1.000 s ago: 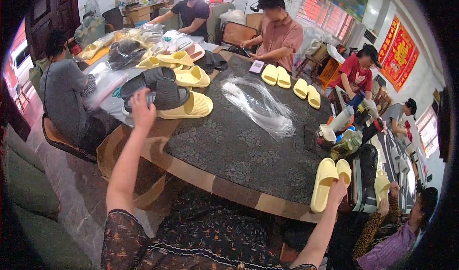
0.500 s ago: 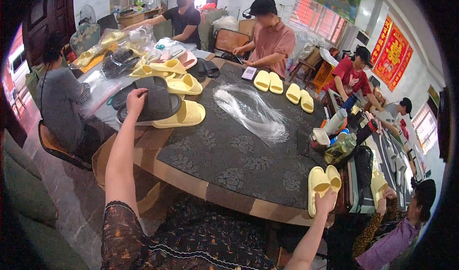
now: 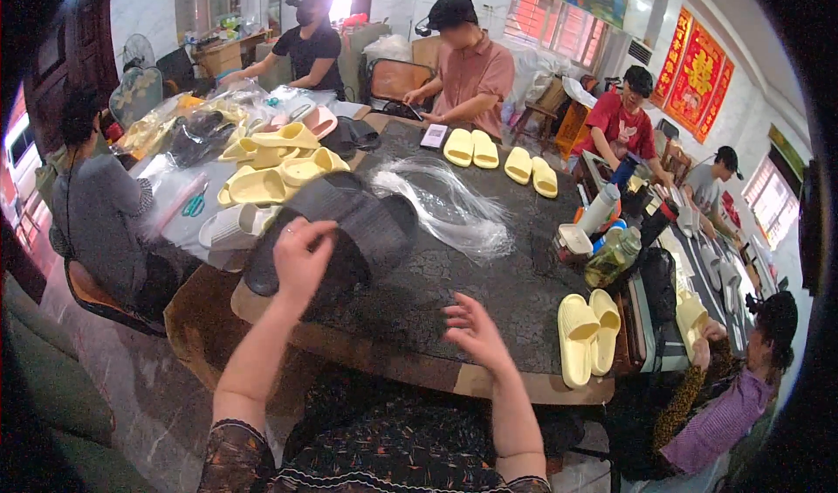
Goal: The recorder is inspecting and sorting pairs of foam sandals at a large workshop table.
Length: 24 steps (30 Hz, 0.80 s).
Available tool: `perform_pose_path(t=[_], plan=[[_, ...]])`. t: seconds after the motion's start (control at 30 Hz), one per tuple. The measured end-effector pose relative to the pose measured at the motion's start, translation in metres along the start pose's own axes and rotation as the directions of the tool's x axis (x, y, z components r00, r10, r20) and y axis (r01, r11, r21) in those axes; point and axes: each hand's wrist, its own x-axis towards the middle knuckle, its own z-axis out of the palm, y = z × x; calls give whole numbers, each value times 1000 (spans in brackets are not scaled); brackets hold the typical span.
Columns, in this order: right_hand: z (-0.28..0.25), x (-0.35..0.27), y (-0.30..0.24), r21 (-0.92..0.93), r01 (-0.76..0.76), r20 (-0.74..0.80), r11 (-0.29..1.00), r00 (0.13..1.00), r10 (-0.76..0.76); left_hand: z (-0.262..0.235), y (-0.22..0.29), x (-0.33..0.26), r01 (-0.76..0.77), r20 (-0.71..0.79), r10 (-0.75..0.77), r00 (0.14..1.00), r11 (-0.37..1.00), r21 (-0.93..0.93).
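My left hand (image 3: pixel 304 262) is closed on a pair of black slide slippers (image 3: pixel 362 222), held over the near left part of the table (image 3: pixel 419 305). The slippers are smeared by motion. To their right, my right hand (image 3: pixel 476 331) hovers by the table's front edge, its fingers apart and nothing in them. A pair of yellow slippers (image 3: pixel 578 340) stands at the near right corner. Behind the black pair lie a heap of yellow slippers (image 3: pixel 257 183) and a pale grey slipper (image 3: pixel 231 225). A bundle of clear plastic strands (image 3: pixel 449 209) rests mid-table.
Two more yellow pairs (image 3: pixel 471 148) (image 3: pixel 531 174) line the far edge. Bottles (image 3: pixel 601 209) and a jar (image 3: pixel 614 262) crowd the right side. Teal scissors (image 3: pixel 193 205) and clear bags (image 3: pixel 170 174) lie left. Several people sit or stand around, one (image 3: pixel 720 414) close on my right.
My left hand has carried the black slippers rightward and nearer, off the heap. My right hand has let go of the yellow pair at the corner and moved left.
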Motion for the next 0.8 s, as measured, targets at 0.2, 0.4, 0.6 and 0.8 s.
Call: perform_pose_path(t=[0.2,0.4,0.6,0.8], plan=[[40,19,47,113,119,-289,986,954,-82,64,36,-95,296,276,-236,932,935,-198],[-17,1,53,4,-141,-425,990,896,129,74,37,-149,450,770,-23,638,822,-349],[-33,-23,77,-203,-206,-485,957,871,85,60,35,-91,421,890,-57,453,894,-157],[-19,-26,74,-442,-169,-524,881,846,-100,99,15,-60,-102,597,69,800,995,21]])
